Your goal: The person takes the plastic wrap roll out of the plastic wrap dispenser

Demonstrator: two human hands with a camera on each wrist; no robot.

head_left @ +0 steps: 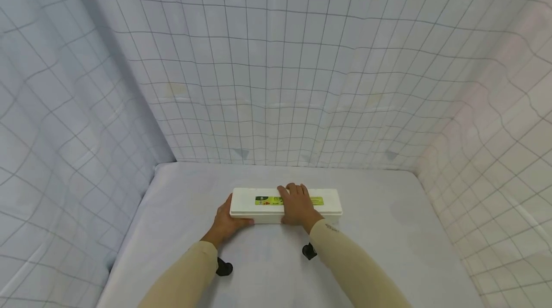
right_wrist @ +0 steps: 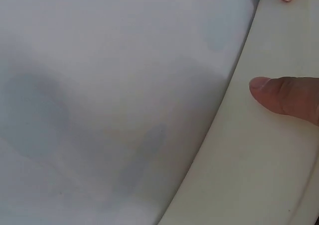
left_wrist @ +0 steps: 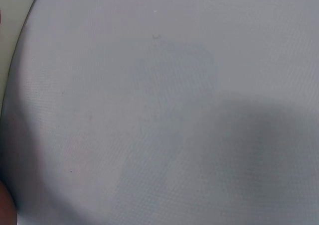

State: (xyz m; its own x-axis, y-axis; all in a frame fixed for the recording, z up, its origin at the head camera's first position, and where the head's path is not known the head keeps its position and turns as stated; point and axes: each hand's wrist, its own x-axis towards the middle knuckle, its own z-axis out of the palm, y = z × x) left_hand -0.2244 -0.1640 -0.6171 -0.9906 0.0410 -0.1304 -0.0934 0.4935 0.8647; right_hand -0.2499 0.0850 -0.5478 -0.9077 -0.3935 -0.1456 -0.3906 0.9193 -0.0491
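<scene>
A long white box with a green and yellow label lies crosswise on the white table. My left hand holds the box's left end, its thumb along the front side. My right hand lies over the middle of the lid and hides part of the label; its fingers reach the far edge. In the right wrist view its thumb presses on the box's front side. The left wrist view shows mostly table cloth, with a strip of the box at the upper left.
White cloth walls with a grey grid close in the table at the back, left and right. Black wrist camera mounts hang under both beige sleeves. Bare table lies in front of the box and on either side of it.
</scene>
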